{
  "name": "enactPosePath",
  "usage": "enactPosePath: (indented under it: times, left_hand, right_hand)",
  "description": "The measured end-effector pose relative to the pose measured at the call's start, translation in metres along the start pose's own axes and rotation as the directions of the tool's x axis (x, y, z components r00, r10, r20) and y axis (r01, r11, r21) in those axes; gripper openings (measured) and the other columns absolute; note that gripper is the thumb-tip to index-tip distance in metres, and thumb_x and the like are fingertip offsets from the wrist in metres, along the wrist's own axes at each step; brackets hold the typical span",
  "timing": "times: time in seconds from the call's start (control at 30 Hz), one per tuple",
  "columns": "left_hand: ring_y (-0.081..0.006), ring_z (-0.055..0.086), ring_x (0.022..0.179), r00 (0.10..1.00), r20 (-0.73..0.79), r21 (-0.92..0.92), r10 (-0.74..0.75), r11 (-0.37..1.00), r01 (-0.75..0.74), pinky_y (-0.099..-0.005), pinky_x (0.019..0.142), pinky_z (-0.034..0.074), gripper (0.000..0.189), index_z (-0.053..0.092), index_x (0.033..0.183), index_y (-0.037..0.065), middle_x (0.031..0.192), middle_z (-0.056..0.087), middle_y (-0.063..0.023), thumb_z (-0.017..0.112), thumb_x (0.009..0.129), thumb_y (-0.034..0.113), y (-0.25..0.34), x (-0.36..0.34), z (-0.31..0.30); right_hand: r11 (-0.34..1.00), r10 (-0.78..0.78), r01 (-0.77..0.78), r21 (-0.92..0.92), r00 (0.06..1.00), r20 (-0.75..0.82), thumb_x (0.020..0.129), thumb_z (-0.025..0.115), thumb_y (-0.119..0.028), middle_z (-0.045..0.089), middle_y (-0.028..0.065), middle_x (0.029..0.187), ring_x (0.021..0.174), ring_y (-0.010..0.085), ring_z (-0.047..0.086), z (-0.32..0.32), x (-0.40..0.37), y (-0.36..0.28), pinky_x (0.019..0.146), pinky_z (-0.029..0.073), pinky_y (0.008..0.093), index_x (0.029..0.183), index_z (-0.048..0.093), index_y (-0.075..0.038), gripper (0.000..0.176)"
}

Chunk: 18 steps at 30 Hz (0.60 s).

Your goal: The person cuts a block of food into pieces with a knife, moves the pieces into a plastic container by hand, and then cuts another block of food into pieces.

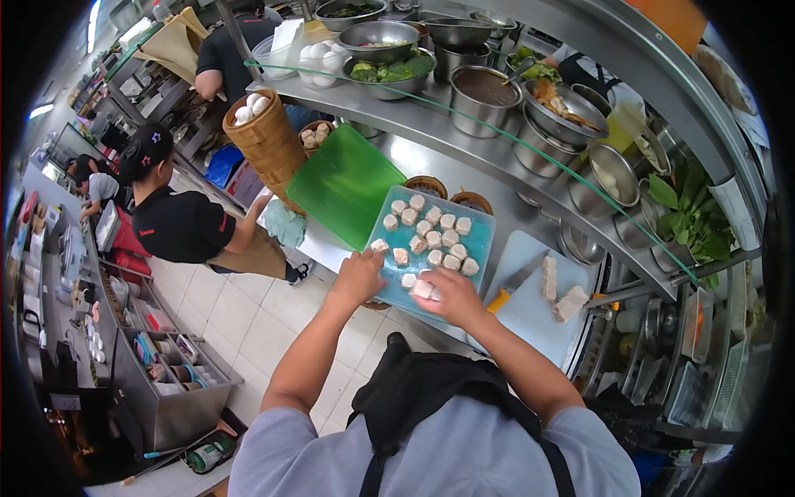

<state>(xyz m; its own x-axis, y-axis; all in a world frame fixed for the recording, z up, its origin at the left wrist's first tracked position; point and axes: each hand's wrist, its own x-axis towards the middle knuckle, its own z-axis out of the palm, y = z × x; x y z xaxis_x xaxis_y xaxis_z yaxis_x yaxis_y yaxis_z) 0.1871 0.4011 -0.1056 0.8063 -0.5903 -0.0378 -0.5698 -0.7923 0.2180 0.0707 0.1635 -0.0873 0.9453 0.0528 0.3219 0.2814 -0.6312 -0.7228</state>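
Note:
A shallow translucent blue plastic tray (pixel 479 248) lies in front of me, with several pale, roughly cube-shaped food pieces (pixel 434 238) spread over it. My left hand (pixel 359 277) is at the tray's left rim, fingers curled over the edge beside one piece. Near the tray's front edge, my right hand (pixel 454 298) has its fingers closed around a whitish food cube (pixel 425 290). To the right is a white cutting board (pixel 530 319). It bears a knife (pixel 523 273) with a yellow handle and two long pale blocks (pixel 570 303) of similar food.
A green plastic tray or lid (pixel 344 182) lies beyond the tray, near stacked bamboo steamers (pixel 265 149). Overhead, a steel shelf (pixel 497 153) holds metal bowls and pots. A co-worker (pixel 178 203) in black stands to the left. Leafy greens (pixel 691 207) are at far right.

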Motion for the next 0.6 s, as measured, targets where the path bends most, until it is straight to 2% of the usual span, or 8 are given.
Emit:
enactPosePath:
  times: [0.07, 0.1, 0.2, 0.27, 0.4, 0.43, 0.47, 0.6]
  left_hand:
    - [-0.0364, 0.069, 0.098, 0.986, -0.141, -0.103, 0.084, 0.99, -0.099, -0.0514, 0.08, 0.056, 0.031, 0.066, 0.109, 0.005, 0.104, 0.071, -0.0137, 0.078, 0.08, 0.011, -0.01, 0.012, -0.015]
    - [-0.0364, 0.069, 0.098, 0.986, -0.137, -0.106, 0.09, 0.989, -0.105, -0.0514, 0.08, 0.056, 0.031, 0.066, 0.109, 0.005, 0.104, 0.071, -0.0137, 0.078, 0.08, 0.011, -0.018, 0.022, -0.011]
    - [-0.036, 0.066, 0.099, 0.964, -0.196, -0.007, 0.177, 0.983, -0.182, -0.0508, 0.082, 0.053, 0.033, 0.066, 0.11, 0.008, 0.1, 0.069, -0.0119, 0.081, 0.08, 0.013, -0.035, 0.044, 0.007]
    - [-0.0352, 0.065, 0.097, 0.958, -0.086, 0.092, 0.275, 0.959, -0.267, -0.0495, 0.08, 0.051, 0.031, 0.067, 0.111, 0.008, 0.1, 0.068, -0.012, 0.077, 0.083, 0.016, -0.041, 0.053, 0.011]
    - [-0.0343, 0.065, 0.098, 0.928, -0.105, 0.051, 0.356, 0.934, -0.353, -0.0478, 0.08, 0.05, 0.029, 0.066, 0.112, 0.007, 0.104, 0.068, -0.0129, 0.073, 0.085, 0.014, -0.044, 0.061, 0.01]
    - [-0.0339, 0.065, 0.098, 0.924, -0.162, 0.058, 0.347, 0.938, -0.342, -0.0482, 0.081, 0.05, 0.03, 0.066, 0.114, 0.008, 0.106, 0.067, -0.0135, 0.073, 0.085, 0.014, -0.042, 0.064, 0.009]
    - [-0.0335, 0.065, 0.099, 0.916, -0.218, 0.064, 0.338, 0.941, -0.332, -0.0487, 0.082, 0.049, 0.031, 0.066, 0.116, 0.008, 0.109, 0.067, -0.0142, 0.072, 0.086, 0.013, -0.04, 0.066, 0.009]
    - [-0.0342, 0.065, 0.102, 0.913, -0.171, 0.089, 0.37, 0.929, -0.36, -0.0493, 0.085, 0.049, 0.035, 0.066, 0.121, 0.009, 0.11, 0.066, -0.0155, 0.071, 0.086, 0.01, -0.042, 0.076, 0.018]
  right_hand:
    - [0.978, -0.127, 0.144, -0.152, 0.985, 0.118, 0.083, 0.084, -0.034, 0.069, 0.0112, 0.102, 0.095, 0.0333, 0.071, 0.026, 0.018, -0.006, 0.079, 0.059, 0.0439, 0.112, 0.072, -0.01, 0.039]
    - [0.978, -0.12, 0.137, -0.156, 0.986, 0.116, 0.083, 0.084, -0.034, 0.069, 0.0112, 0.102, 0.095, 0.0333, 0.071, 0.037, 0.023, -0.006, 0.079, 0.059, 0.0439, 0.112, 0.072, -0.01, 0.039]
    - [0.932, -0.039, 0.161, -0.324, 0.936, 0.35, 0.085, 0.079, -0.041, 0.067, 0.0093, 0.105, 0.098, 0.0322, 0.071, 0.06, 0.03, -0.003, 0.079, 0.06, 0.0464, 0.113, 0.069, -0.014, 0.04]
    - [0.929, -0.003, 0.137, -0.345, 0.932, 0.362, 0.084, 0.079, -0.041, 0.067, 0.0096, 0.105, 0.098, 0.0324, 0.071, 0.067, 0.031, 0.0, 0.079, 0.06, 0.0468, 0.113, 0.069, -0.014, 0.041]
    - [0.926, 0.025, 0.099, -0.365, 0.947, 0.322, 0.084, 0.079, -0.04, 0.066, 0.0099, 0.106, 0.1, 0.0318, 0.07, 0.071, 0.027, 0.004, 0.078, 0.06, 0.047, 0.113, 0.069, -0.014, 0.041]
    - [0.925, 0.036, 0.086, -0.37, 0.949, 0.312, 0.084, 0.079, -0.04, 0.066, 0.0099, 0.106, 0.1, 0.0318, 0.07, 0.073, 0.027, 0.004, 0.078, 0.06, 0.047, 0.113, 0.069, -0.014, 0.041]
    - [0.908, 0.0, 0.118, -0.402, 0.96, 0.281, 0.084, 0.079, -0.039, 0.066, 0.0096, 0.108, 0.101, 0.031, 0.069, 0.074, 0.028, 0.005, 0.078, 0.061, 0.0458, 0.113, 0.068, -0.014, 0.039]
    - [0.866, -0.092, 0.179, -0.467, 0.975, 0.203, 0.085, 0.078, -0.036, 0.063, 0.0087, 0.11, 0.101, 0.0287, 0.067, 0.079, 0.032, 0.008, 0.075, 0.061, 0.0422, 0.112, 0.068, -0.015, 0.036]
